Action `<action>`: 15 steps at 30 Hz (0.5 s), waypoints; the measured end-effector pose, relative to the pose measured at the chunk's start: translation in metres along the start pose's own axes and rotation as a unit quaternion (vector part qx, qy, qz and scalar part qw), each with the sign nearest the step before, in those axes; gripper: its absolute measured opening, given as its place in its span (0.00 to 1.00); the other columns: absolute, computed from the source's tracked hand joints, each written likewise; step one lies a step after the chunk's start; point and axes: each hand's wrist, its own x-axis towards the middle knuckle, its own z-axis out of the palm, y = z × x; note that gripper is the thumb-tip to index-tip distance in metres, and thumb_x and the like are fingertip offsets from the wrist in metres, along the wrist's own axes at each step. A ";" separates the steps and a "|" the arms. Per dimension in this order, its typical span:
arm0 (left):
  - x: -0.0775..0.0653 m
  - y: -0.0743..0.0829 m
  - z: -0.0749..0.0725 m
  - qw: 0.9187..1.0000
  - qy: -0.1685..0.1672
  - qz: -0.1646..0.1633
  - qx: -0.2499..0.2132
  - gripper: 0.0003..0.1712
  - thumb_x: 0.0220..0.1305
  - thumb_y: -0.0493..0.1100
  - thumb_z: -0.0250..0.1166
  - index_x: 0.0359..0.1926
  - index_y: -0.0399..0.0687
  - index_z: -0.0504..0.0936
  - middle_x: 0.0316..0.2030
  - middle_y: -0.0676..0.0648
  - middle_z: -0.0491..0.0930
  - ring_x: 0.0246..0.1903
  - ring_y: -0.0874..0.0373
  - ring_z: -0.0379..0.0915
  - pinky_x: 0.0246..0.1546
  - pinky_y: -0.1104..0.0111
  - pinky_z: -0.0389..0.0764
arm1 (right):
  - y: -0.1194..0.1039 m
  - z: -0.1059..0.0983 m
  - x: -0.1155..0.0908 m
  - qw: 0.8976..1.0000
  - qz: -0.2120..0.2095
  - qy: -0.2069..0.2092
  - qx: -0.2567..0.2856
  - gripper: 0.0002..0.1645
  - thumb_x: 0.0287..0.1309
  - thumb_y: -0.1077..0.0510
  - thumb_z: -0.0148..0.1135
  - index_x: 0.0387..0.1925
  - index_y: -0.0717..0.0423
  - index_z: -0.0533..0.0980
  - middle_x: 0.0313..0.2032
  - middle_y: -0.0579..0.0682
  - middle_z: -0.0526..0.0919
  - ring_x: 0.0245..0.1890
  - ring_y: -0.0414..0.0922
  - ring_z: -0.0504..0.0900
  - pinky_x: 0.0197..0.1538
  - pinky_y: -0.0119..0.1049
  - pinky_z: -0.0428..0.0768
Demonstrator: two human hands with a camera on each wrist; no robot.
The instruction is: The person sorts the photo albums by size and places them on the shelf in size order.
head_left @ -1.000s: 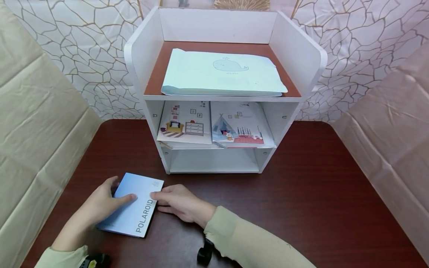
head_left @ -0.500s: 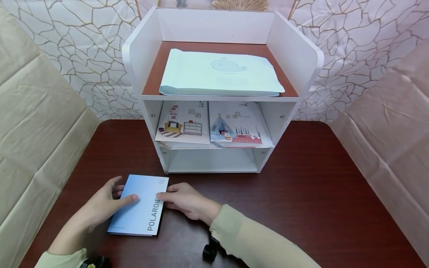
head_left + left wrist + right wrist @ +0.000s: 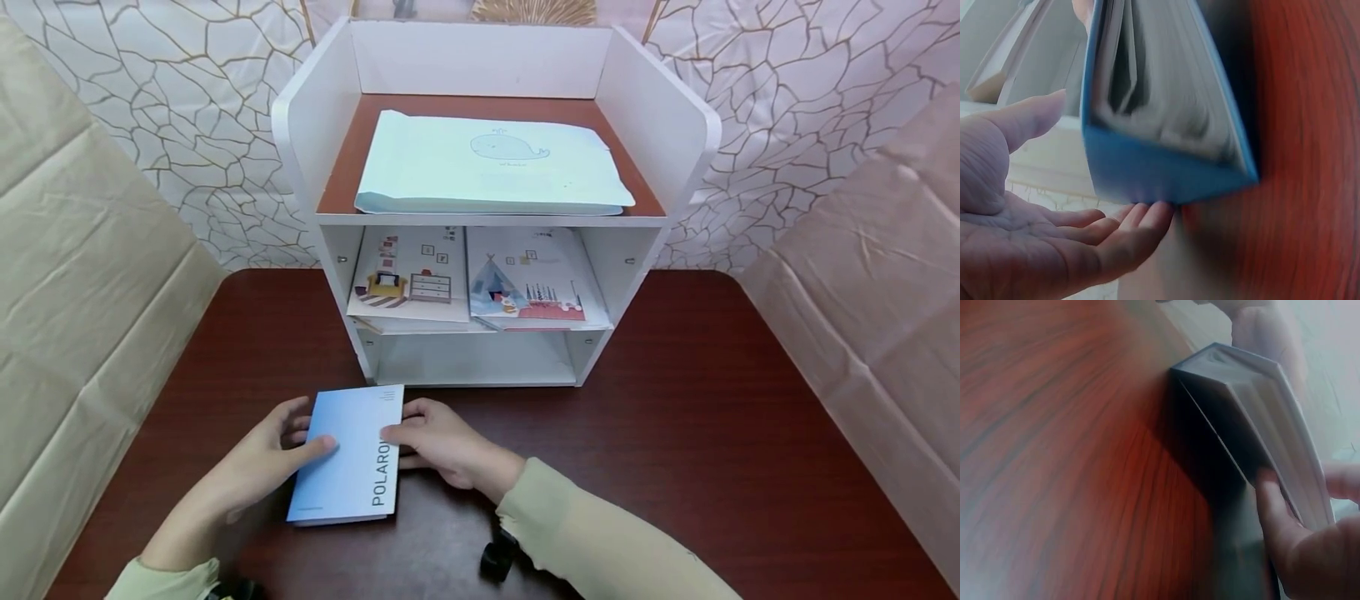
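A blue photo album (image 3: 348, 458) marked POLAROID lies over the table in front of the shelf, tilted in both wrist views. My right hand (image 3: 450, 446) pinches its right, page-side edge, thumb on the front cover and fingers below. In the right wrist view this right hand (image 3: 1310, 544) has a finger by the lower cover and the page block showing. My left hand (image 3: 262, 458) is at the spine side. In the left wrist view the fingertips of this left hand (image 3: 1054, 231) touch the blue spine (image 3: 1154, 169), and the thumb stands apart from the cover.
Behind the album stands a white shelf unit (image 3: 345, 250) on the dark red-brown table (image 3: 675, 433). A pale whale-print packet (image 3: 450, 167) lies on its top. Two illustrated booklets, one left (image 3: 412, 287) and one right (image 3: 525, 292), lie on its middle shelf.
The album has slid to the right across the table and turned a little counterclockwise, its lettering now nearer upright. Both hands have travelled right with it.
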 end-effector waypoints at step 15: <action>0.010 0.018 0.041 0.993 -0.073 0.022 -0.093 0.50 0.60 0.55 0.69 0.72 0.39 0.52 0.63 0.37 0.66 0.61 0.44 0.65 0.53 0.56 0.75 | -0.005 -0.079 -0.031 1.000 -0.011 -0.011 -0.023 0.22 0.67 0.60 0.58 0.57 0.65 0.67 0.47 0.58 0.82 0.46 0.50 0.82 0.47 0.45 0.81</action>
